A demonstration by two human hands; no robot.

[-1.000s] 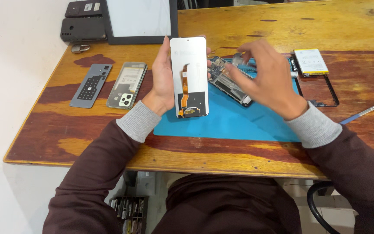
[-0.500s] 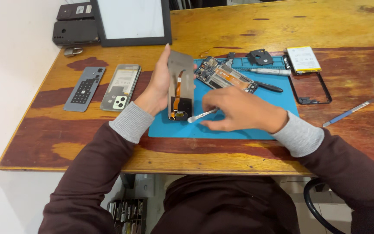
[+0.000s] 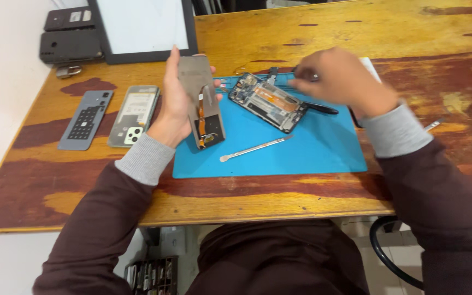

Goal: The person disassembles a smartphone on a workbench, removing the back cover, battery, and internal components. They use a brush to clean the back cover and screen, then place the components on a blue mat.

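Observation:
My left hand point(image 3: 175, 104) holds a phone screen panel point(image 3: 203, 101) upright on its lower edge at the left of the blue work mat point(image 3: 312, 147); an orange flex cable runs down its back. My right hand point(image 3: 340, 74) hovers over the mat's far right side, fingers pinched on a small dark tool near a black-handled tool point(image 3: 318, 108). An opened phone body point(image 3: 266, 102) lies tilted on the mat between my hands. A thin metal spudger point(image 3: 255, 148) lies loose on the mat in front of it.
Left of the mat lie a grey back cover point(image 3: 84, 119) and a clear case with a camera module point(image 3: 135, 114). A tablet point(image 3: 143, 27) and two dark phones point(image 3: 71, 45) sit at the far left. The wooden table's front edge point(image 3: 192, 216) is near.
My right hand has put the metal spudger down on the mat and moved up and right to the tools at the mat's far edge. The left hand still holds the panel.

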